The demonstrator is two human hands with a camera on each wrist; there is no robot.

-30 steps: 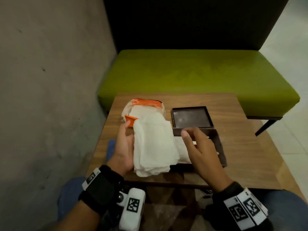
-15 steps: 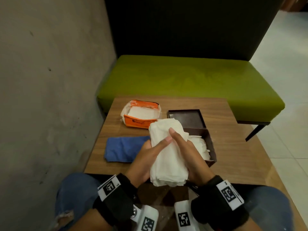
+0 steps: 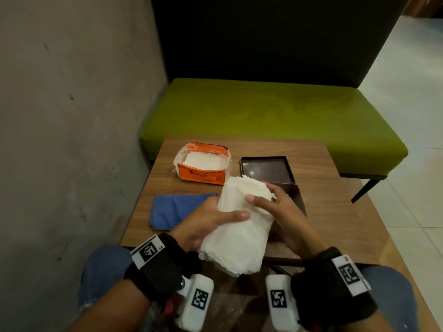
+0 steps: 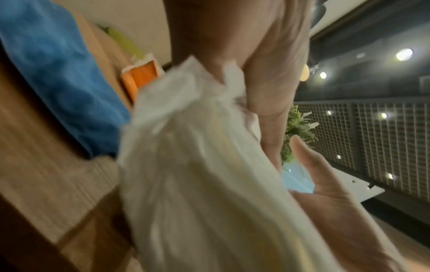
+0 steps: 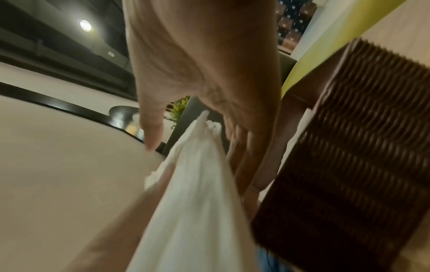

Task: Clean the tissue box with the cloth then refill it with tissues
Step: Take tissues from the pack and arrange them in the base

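So the setup: a green bench [image 3: 275, 121] at the back, and in front of it a small wooden tabletop [image 3: 335, 212] carrying everything. On the tabletop's left side the blue cloth [image 3: 175, 210] lies flat and let go, which makes me think the wiping part is over and we're into the refill step.

The big white stack of tissues [image 3: 239, 224] is up off the tabletop, held between both hands over the near edge, just left of the dark tissue box [image 3: 296, 197]. The box is mostly hidden behind the right hand, so I can't tell how full it is. Its lid [image 3: 267, 169] sits open-side up right behind it, and the orange tissue pack [image 3: 203, 167] with more sheets in it is to the lid's left.

Left hand [image 3: 206, 224] cups the stack from the left with the thumb laid across the top. Right hand [image 3: 279, 212] wraps the right side, thumb on top too. Both are gripping the stack.

Next move, I reckon: shift the stack right, square it up with the box opening and press it down in. It's floppy, so corners could catch on the rim.
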